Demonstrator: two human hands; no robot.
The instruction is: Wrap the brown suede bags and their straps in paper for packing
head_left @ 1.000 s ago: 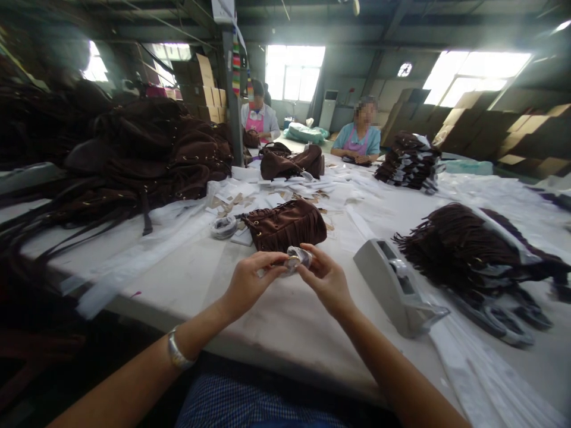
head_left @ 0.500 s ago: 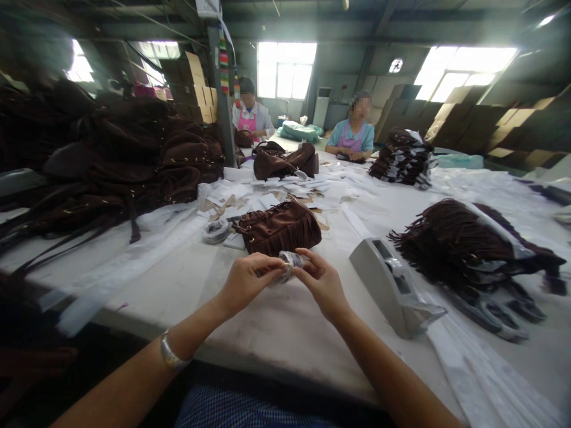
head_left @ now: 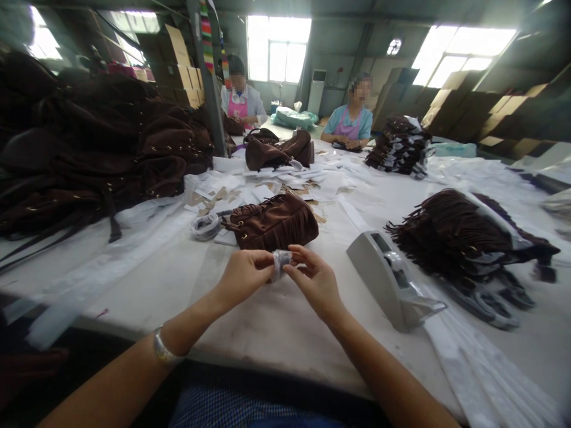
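Note:
Between my two hands is a small bundle in clear plastic wrap (head_left: 281, 261), with something dark inside that I cannot make out. My left hand (head_left: 245, 274) pinches its left side between thumb and fingers. On its right side, the thumb and fingertips of my right hand (head_left: 316, 279) grip it too. Just beyond my hands a brown fringed bag (head_left: 274, 223) lies on the white table (head_left: 250, 339). At that bag's left end is a coiled strap wrapped in plastic (head_left: 206, 226).
A grey tape dispenser (head_left: 392, 279) stands right of my hands, with stacked fringed bags (head_left: 464, 238) beyond it. Brown bags (head_left: 89, 137) are heaped at left. White papers (head_left: 285, 176) litter the middle. Two co-workers, one in a blue shirt (head_left: 348, 122), sit across the table.
The view has shifted slightly, so the scene sits higher and further left. The wrapped bundle has turned more upright between my fingers, and both hands still hold it.

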